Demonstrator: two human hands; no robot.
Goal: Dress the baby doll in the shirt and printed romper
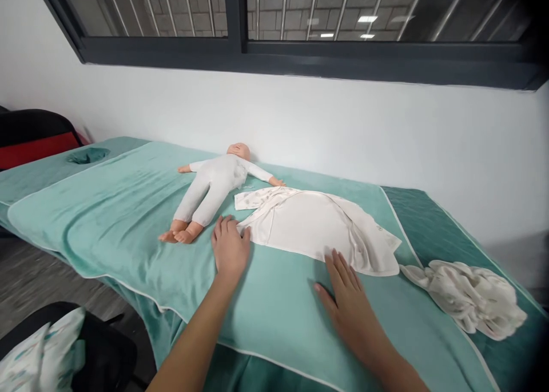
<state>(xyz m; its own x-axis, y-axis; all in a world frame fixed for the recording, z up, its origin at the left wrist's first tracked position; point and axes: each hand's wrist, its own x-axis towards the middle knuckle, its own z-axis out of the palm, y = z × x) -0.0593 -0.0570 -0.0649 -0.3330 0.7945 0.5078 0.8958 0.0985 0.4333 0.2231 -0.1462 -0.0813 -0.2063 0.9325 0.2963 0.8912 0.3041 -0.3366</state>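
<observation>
A white baby garment (pixel 304 220) with a faint print on its sleeve lies spread on the green bed cover. My left hand (pixel 230 246) rests at its left corner, fingers lightly bent and the thumb apart, touching the fabric edge. Along the lower hem, my right hand (pixel 347 295) lies flat with fingers stretched out, its fingertips at the cloth. Neither hand visibly grips anything. Just beyond my left hand, a baby doll (pixel 214 183) in a white suit lies on its back, head toward the wall and one arm reaching the garment's upper edge.
A crumpled white cloth (pixel 476 297) sits at the right on the bed. The green cover (pixel 107 209) hangs over the near edge. A black chair (pixel 103 340) holding printed fabric (pixel 43 357) stands at lower left. Behind the bed are a white wall and a dark-framed window (pixel 274 54).
</observation>
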